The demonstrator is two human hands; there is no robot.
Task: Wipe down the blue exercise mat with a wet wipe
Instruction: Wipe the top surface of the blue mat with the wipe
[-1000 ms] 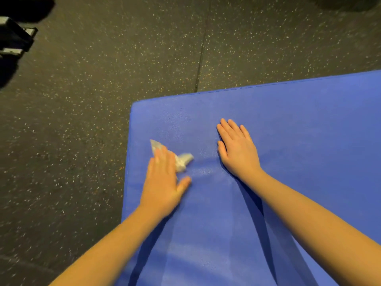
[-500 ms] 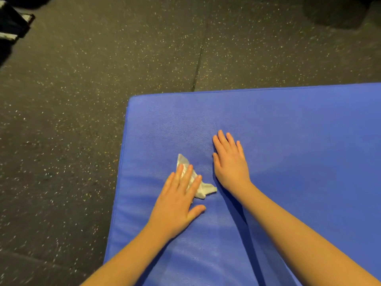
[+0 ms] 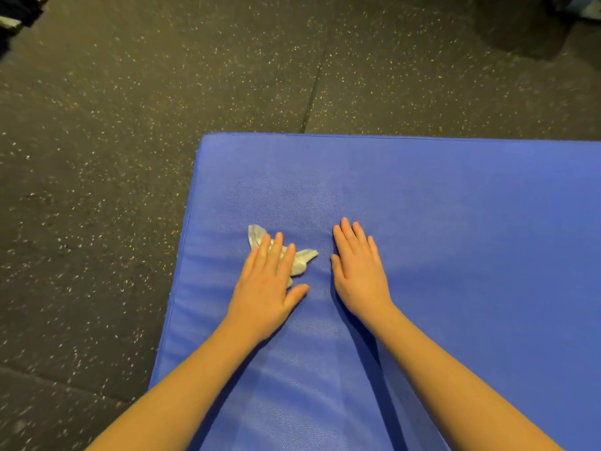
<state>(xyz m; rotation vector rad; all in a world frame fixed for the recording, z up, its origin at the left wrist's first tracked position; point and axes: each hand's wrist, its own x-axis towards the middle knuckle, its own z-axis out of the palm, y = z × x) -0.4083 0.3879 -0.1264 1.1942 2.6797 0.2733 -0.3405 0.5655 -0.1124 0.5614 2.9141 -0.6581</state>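
The blue exercise mat [image 3: 455, 222] lies on the floor and fills the lower right of the head view, its far-left corner near the middle. A crumpled white wet wipe [image 3: 304, 259] sits on the mat near its left edge. My left hand [image 3: 268, 284] presses flat on the wipe with straight fingers; the wipe's ends stick out past the fingertips and to the right. My right hand [image 3: 359, 271] rests flat on the mat just right of the wipe, palm down, fingers straight, holding nothing.
Dark speckled rubber flooring [image 3: 130, 125] surrounds the mat, with a seam [image 3: 317, 76] running away from the mat's far edge. A dark object [image 3: 16, 11] sits at the top left corner and a dark shape [image 3: 520, 24] at the top right.
My left hand slid the wipe right toward my right hand, then back left a little. The view has shifted so that the mat's far edge sits lower and more level. My right hand stays flat.
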